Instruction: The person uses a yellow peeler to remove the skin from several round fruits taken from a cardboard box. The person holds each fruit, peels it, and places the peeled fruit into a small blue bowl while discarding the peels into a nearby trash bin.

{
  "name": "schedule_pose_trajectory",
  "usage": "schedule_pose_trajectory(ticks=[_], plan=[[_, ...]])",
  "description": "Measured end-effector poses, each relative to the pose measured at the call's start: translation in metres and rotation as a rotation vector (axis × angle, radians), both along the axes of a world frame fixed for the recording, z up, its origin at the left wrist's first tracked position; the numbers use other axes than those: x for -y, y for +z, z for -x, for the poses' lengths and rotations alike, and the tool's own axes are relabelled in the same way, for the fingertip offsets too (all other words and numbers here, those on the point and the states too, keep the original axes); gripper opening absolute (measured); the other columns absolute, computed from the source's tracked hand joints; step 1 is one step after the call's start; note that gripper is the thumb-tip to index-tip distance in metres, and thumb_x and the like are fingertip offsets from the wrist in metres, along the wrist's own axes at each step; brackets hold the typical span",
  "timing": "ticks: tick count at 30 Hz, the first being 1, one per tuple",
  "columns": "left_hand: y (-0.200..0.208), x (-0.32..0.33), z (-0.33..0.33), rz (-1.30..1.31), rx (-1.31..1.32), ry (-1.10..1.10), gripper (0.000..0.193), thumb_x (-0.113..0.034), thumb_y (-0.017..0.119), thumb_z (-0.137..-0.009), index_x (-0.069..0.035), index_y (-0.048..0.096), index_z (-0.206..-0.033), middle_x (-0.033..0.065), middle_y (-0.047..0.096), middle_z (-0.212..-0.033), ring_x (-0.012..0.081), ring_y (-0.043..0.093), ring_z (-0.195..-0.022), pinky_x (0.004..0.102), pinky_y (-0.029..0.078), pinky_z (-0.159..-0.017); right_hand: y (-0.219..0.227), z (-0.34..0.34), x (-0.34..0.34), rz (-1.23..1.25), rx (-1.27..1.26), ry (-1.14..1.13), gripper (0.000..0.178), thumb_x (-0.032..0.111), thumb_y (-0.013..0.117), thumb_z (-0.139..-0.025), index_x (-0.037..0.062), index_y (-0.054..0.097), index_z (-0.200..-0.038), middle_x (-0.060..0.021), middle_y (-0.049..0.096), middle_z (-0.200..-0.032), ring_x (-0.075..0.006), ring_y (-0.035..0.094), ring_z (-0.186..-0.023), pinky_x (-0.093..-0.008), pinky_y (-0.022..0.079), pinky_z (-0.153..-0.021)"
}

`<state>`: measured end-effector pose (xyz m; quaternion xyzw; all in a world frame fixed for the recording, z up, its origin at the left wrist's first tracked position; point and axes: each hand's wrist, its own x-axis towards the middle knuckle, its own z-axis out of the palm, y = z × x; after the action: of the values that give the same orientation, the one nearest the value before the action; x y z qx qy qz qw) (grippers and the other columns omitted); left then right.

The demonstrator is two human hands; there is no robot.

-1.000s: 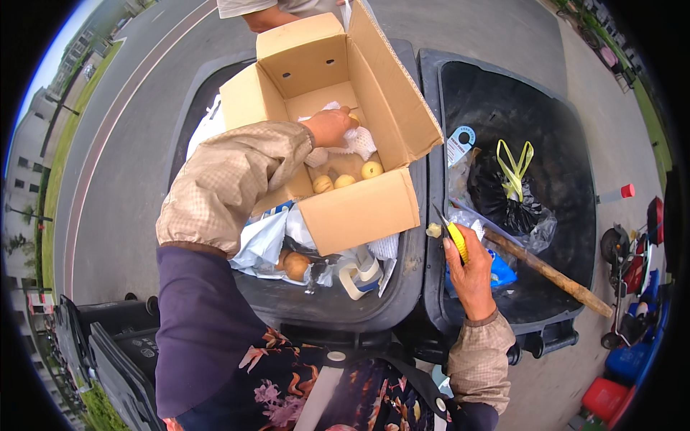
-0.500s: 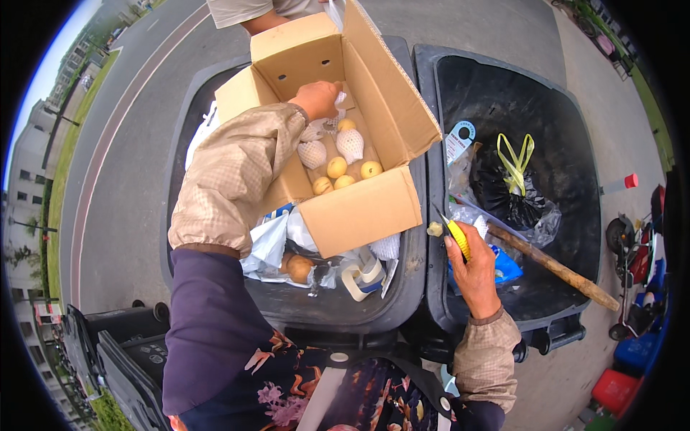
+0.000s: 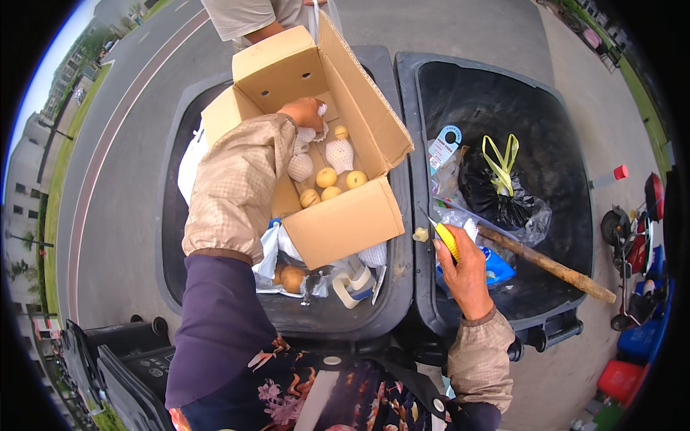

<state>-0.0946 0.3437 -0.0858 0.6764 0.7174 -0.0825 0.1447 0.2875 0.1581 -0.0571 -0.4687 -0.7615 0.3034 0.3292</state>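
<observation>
My left hand (image 3: 305, 113) reaches deep into an open cardboard box (image 3: 343, 230), fingers closed on a white foam fruit net (image 3: 321, 110). Below it in the box lie several round yellow fruits (image 3: 326, 177). A netted fruit (image 3: 339, 154) sits among them, with another netted one (image 3: 300, 167) by my wrist. My right hand (image 3: 466, 279) grips a knife with a yellow handle (image 3: 446, 242), its thin blade pointing up and to the left. Just left of the knife, a small pale scrap (image 3: 420, 234) rests on the bin's edge.
The box stands on a full dark bin (image 3: 338, 325). A second bin (image 3: 460, 80) to the right holds a tied black bag (image 3: 496, 197), a blue packet (image 3: 497, 267) and a wooden stick (image 3: 553, 266) poking out. At the far side is another person's arm (image 3: 264, 31).
The view has shifted a little, so box and bins appear farther left. My left hand stays in the box on the foam net; my right hand still holds the knife.
</observation>
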Motion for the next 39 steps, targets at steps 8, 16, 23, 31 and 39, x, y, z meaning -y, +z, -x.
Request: schedule_pose_trajectory(ticks=[8, 16, 23, 31, 39], plan=[[0.066, 0.013, 0.044, -0.411, 0.819, 0.210, 0.033, -0.016, 0.074, -0.062, -0.009, 0.060, -0.091, 0.0026, 0.062, -0.080, 0.0125, 0.059, -0.069, 0.0255, 0.047, -0.060, 0.005, 0.003, 0.000, -0.049, -0.012, 0.024, 0.023, 0.012, 0.062, -0.084, 0.0015, 0.056, -0.104, -0.0182, 0.061, -0.091, -0.0366, 0.061, -0.077, -0.0362, 0.048, -0.063], [0.169, 0.017, -0.109, -0.906, 0.901, -0.607, 0.076, -0.044, 0.068, -0.078, 0.001, 0.031, -0.127, 0.0223, 0.049, -0.113, 0.0246, 0.054, -0.102, 0.0264, 0.042, -0.087, 0.010, 0.008, 0.009, 0.008, 0.055, 0.088, 0.022, 0.011, 0.061, -0.084, 0.0014, 0.056, -0.103, -0.0185, 0.060, -0.089, -0.0374, 0.059, -0.076, -0.0366, 0.047, -0.063], [0.151, 0.061, -0.090, 0.204, 0.629, -0.236, 0.023, -0.021, 0.069, -0.077, 0.000, 0.063, -0.083, 0.0043, 0.062, -0.072, 0.0118, 0.063, -0.073, 0.0250, 0.050, -0.056, 0.014, 0.007, 0.009, 0.018, 0.052, 0.074, 0.022, 0.010, 0.062, -0.083, 0.0004, 0.056, -0.103, -0.0185, 0.060, -0.090, -0.0367, 0.060, -0.078, -0.0359, 0.048, -0.064], [-0.045, 0.041, -0.043, -0.272, -0.175, -0.942, 0.030, -0.004, 0.064, -0.059, -0.014, 0.068, -0.087, 0.0090, 0.062, -0.082, 0.0274, 0.059, -0.082, 0.0363, 0.049, -0.071, 0.004, 0.009, 0.007, 0.004, 0.077, 0.095, 0.023, 0.010, 0.062, -0.083, -0.0007, 0.056, -0.103, -0.0191, 0.061, -0.091, -0.0360, 0.060, -0.080, -0.0360, 0.048, -0.067], [0.027, 0.028, -0.033, -0.264, 0.476, -0.126, 0.020, -0.007, 0.061, -0.069, -0.006, 0.058, -0.089, 0.0137, 0.062, -0.084, 0.0269, 0.060, -0.073, 0.0372, 0.047, -0.066, -0.003, 0.004, 0.002, 0.058, 0.109, 0.052, 0.023, 0.011, 0.061, -0.085, 0.0008, 0.055, -0.105, -0.0195, 0.061, -0.090, -0.0358, 0.060, -0.079, -0.0364, 0.048, -0.067]])
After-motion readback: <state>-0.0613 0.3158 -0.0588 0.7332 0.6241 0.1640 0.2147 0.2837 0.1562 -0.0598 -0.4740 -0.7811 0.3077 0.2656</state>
